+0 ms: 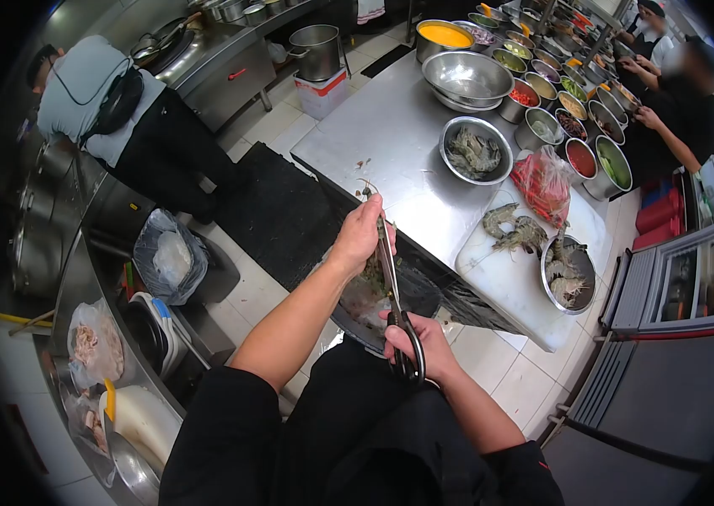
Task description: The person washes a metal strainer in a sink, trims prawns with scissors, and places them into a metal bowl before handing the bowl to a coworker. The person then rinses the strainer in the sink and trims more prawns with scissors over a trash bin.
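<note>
My left hand (357,234) is closed around a raw shrimp (366,191), whose thin feelers stick out above the fingers. My right hand (426,344) grips the black handles of kitchen scissors (390,274). The scissor blades point up toward the left hand, by the shrimp; whether they touch it I cannot tell. Beneath both hands is a plastic-lined bin (424,308) with scraps inside. On the white cutting board (492,274) lie several whole shrimp (521,234). A tilted metal bowl (590,268) at the board's edge holds more shrimp, as does another steel bowl (502,169) behind it.
A bag of red chillies (541,184) lies against the board. Several ingredient tins (570,125) crowd the steel table's far right. Two people stand beyond them; another person (108,101) bends over at left. A lined bin (173,257) and fridge (669,371) flank me.
</note>
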Tool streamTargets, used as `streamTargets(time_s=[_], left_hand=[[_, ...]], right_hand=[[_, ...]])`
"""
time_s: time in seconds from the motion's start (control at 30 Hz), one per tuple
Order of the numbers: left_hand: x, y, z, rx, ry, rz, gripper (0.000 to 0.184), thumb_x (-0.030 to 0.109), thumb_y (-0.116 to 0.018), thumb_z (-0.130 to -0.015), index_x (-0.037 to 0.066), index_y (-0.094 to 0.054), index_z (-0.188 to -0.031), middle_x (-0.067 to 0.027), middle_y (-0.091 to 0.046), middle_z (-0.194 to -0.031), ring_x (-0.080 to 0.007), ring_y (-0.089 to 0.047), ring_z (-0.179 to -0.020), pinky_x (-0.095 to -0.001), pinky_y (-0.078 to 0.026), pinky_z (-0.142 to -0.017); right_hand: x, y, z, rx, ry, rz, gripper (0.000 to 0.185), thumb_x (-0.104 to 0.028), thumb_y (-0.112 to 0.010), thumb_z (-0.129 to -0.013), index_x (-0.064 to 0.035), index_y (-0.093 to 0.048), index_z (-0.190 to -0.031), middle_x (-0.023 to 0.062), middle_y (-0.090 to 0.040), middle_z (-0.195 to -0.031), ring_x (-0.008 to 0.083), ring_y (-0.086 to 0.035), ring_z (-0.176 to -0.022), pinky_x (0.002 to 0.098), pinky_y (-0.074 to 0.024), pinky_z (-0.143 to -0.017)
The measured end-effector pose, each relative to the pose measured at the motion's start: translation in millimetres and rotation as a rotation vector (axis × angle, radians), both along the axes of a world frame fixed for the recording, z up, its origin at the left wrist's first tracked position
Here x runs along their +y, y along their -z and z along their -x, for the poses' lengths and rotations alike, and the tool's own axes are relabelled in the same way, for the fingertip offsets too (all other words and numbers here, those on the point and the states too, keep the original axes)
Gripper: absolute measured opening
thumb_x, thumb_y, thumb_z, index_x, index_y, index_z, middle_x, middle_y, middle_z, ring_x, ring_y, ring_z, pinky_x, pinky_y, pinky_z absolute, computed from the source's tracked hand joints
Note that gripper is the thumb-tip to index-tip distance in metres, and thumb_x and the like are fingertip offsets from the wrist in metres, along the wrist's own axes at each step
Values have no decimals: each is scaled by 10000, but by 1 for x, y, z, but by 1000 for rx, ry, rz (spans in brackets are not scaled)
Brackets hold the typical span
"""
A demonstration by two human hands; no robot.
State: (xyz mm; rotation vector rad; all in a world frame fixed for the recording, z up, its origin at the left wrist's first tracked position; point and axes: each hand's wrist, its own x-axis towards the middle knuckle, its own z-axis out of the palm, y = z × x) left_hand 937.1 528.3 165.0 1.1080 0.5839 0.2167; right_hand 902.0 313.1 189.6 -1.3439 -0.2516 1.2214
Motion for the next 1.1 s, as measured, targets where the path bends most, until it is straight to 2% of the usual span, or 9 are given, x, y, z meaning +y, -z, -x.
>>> streamTargets(time_s=[0.33, 0.53, 0.63, 0.73, 0.93, 1.1], left_hand=[[-4, -1, 1, 126, 48, -7, 411, 445, -413, -1013, 64, -473, -870, -82, -540, -591, -197, -530, -483, -329, -471, -492], [-2, 7, 0, 114, 35, 90, 411, 440, -432, -1009, 56, -475, -871, -88, -554, -603, -201, -539, -486, -325, -474, -492], [-3, 1, 0, 113, 20, 156, 407, 445, -435, -1009, 61, -484, -883, -85, -563, -621, -201, -556, -499, -326, -482, -493], [-3, -1, 0, 31, 65, 72, 411, 458, -431, -1011, 68, -495, -899, -79, -567, -639, -202, -566, -499, -327, -489, -491], [7, 24, -6, -53, 77, 37, 507, 550, -375, -1002, 68, -504, -914, -73, -554, -632, -200, -571, -503, -332, -492, -495], [2, 10, -6, -55, 30, -19, 546, 573, -347, -999, 58, -496, -900, -81, -552, -622, -200, -564, -498, -335, -498, -505]], right_hand=[[0, -8, -3, -32, -14, 98, 515, -308, -741, -862, 25, -596, -1227, 18, -617, -694, 75, -575, -590, 230, -465, -537], [-2, -2, -6, -49, -17, 175, 462, -289, -756, -849, 25, -614, -1158, 5, -612, -707, 61, -568, -588, 217, -451, -513], [-7, -2, -7, -79, -56, 106, 477, -293, -754, -848, 14, -598, -1178, 2, -603, -731, 68, -566, -609, 223, -459, -533], [-13, 4, -8, -42, -62, -24, 500, -294, -754, -847, 11, -576, -1201, 4, -592, -749, 80, -563, -633, 240, -470, -562], [-7, -3, -14, -9, -33, 6, 520, -315, -746, -852, 15, -567, -1212, 8, -584, -745, 95, -562, -635, 251, -466, -569], [-8, -5, -18, 1, -63, 49, 521, -333, -745, -852, 16, -578, -1201, 11, -584, -717, 99, -569, -617, 246, -465, -566]])
